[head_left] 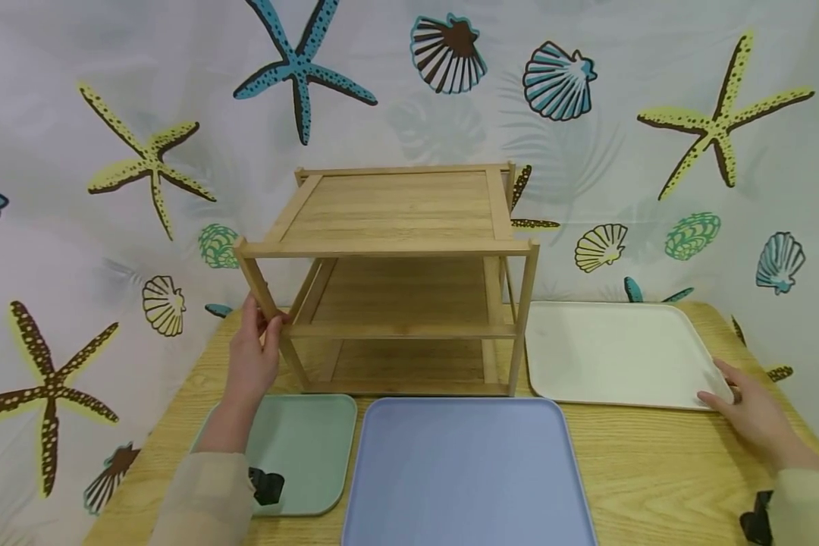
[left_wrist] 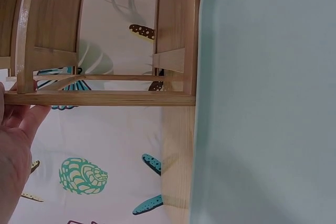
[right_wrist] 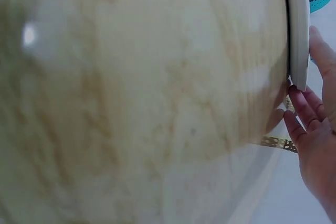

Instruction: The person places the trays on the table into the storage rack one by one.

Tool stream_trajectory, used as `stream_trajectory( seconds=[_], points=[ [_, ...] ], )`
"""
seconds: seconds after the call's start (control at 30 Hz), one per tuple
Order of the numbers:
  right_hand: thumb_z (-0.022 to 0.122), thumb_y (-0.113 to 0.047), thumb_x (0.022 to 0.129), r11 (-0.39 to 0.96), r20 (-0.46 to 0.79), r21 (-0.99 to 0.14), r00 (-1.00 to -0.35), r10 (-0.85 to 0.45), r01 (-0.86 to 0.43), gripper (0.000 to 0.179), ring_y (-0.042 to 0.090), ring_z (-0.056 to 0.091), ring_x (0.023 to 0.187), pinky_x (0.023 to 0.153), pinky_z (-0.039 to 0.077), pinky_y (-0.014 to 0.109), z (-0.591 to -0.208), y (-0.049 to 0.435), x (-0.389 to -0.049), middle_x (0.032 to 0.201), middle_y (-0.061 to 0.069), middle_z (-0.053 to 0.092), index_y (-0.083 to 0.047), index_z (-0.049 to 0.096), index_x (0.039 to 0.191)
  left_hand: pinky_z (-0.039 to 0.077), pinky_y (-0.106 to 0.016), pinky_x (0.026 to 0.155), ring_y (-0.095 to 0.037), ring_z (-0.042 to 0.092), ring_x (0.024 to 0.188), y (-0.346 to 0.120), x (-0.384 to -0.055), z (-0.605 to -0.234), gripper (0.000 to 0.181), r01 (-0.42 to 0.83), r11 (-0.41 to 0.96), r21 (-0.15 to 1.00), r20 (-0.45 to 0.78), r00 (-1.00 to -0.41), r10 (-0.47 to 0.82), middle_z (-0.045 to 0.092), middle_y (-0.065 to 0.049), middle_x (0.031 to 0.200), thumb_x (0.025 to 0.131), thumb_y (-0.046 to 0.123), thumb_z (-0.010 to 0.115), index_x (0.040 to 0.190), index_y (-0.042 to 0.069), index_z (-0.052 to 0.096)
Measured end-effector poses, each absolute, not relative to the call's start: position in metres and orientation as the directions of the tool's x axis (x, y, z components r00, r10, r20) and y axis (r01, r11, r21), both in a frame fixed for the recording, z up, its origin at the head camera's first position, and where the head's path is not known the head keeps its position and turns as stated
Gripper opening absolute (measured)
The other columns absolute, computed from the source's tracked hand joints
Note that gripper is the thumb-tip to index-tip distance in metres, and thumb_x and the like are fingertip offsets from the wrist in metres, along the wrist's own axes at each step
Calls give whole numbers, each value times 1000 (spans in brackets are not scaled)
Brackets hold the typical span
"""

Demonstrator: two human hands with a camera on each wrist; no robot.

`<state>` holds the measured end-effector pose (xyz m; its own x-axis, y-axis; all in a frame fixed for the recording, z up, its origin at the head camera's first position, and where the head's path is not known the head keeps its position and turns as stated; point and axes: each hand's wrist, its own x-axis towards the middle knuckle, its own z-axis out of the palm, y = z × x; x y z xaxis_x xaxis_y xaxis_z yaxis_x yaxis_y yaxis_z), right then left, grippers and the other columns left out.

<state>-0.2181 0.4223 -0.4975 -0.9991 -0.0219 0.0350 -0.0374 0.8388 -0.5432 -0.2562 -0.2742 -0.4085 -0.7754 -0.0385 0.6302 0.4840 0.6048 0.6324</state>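
Observation:
A three-tier wooden shelf rack [head_left: 396, 246] stands in the middle of the table. My left hand [head_left: 254, 353] grips its front left post, just by the middle tier, with fingers behind the post [left_wrist: 100, 98] and the thumb in front. On the right lies a white rectangular tray [head_left: 614, 353]. At that tray's right end, my right hand [head_left: 757, 413] holds the front corner, thumb over the rim and fingers below it. In the right wrist view the white tray's edge [right_wrist: 299, 35] shows between thumb and fingers.
A blue tray [head_left: 467, 470] lies in front of the rack. Left of it is a smaller green tray [head_left: 307, 455], partly under my left forearm. The wooden table [head_left: 676, 470] ends against a patterned curtain [head_left: 396, 121] with starfish and shells.

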Motion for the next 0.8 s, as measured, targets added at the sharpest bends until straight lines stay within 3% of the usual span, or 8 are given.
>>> stream_trajectory(
  seconds=[0.13, 0.47, 0.67, 0.8],
  points=[
    [57, -26, 100, 828, 39, -561, -999, -3, -24, 67, 55, 50, 100, 81, 42, 63, -499, 423, -216, 120, 46, 41, 14, 25, 144, 41, -56, 95, -44, 60, 104, -275, -254, -408, 35, 492, 597, 633, 634, -772, -36, 62, -28, 100, 101, 1, 46, 134, -2, 36],
    [43, 0, 96, 799, 91, -601, -994, 61, -6, 48, 58, 48, 104, 76, 45, 60, -500, 420, -207, 118, 44, 42, 14, 32, 141, 41, -59, 94, -45, 59, 106, -275, -256, -410, 34, 487, 587, 647, 619, -785, -30, 61, -28, 102, 102, 3, 44, 135, -2, 35],
    [37, 0, 97, 774, 86, -632, -990, 113, 34, 49, 51, 52, 97, 61, 45, 38, -496, 416, -206, 122, 44, 40, 12, 30, 144, 42, -57, 95, -43, 60, 106, -274, -258, -408, 34, 482, 598, 641, 621, -783, -33, 61, -27, 101, 102, 2, 45, 135, 0, 36],
    [33, -1, 98, 716, 40, -694, -989, 144, 76, 51, 54, 47, 105, 56, 39, 27, -494, 416, -208, 129, 46, 34, 10, 23, 147, 42, -56, 95, -43, 59, 107, -275, -258, -407, 34, 483, 600, 638, 623, -781, -33, 61, -27, 101, 102, 3, 45, 134, 0, 36]
  ],
)
